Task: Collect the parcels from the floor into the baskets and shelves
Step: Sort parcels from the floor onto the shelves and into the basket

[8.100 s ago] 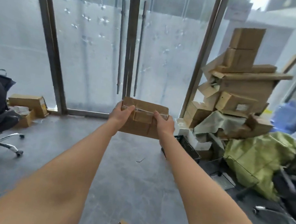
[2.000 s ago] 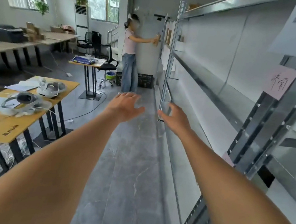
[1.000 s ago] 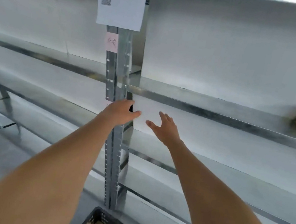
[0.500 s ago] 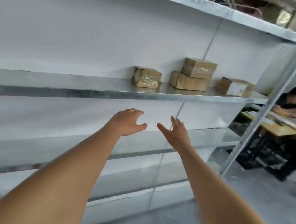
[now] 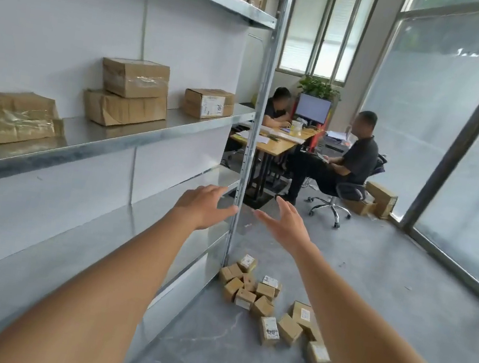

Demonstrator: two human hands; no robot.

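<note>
Several small cardboard parcels [image 5: 250,288] lie in a heap on the grey floor by the foot of the metal shelving upright [image 5: 254,127]; more parcels [image 5: 290,329] are scattered to their right. Both my arms stretch forward at waist height. My left hand [image 5: 205,207] and my right hand [image 5: 286,222] are empty with fingers spread, palms facing each other, well above the parcels. On the middle shelf [image 5: 89,140] to my left sit a stack of two boxes [image 5: 130,93], a labelled box [image 5: 208,103] and a crumpled taped box [image 5: 13,118].
Two seated people work at a wooden desk [image 5: 272,142] with a monitor beyond the shelving end; one sits on a wheeled chair [image 5: 335,195]. Boxes [image 5: 380,199] lie by the frosted glass wall [image 5: 446,119] at right. Lower shelves hold nothing visible.
The view has swung right along the shelving, bringing the floor parcels and the desk with people into sight. Both hands stay empty and held out in front.
</note>
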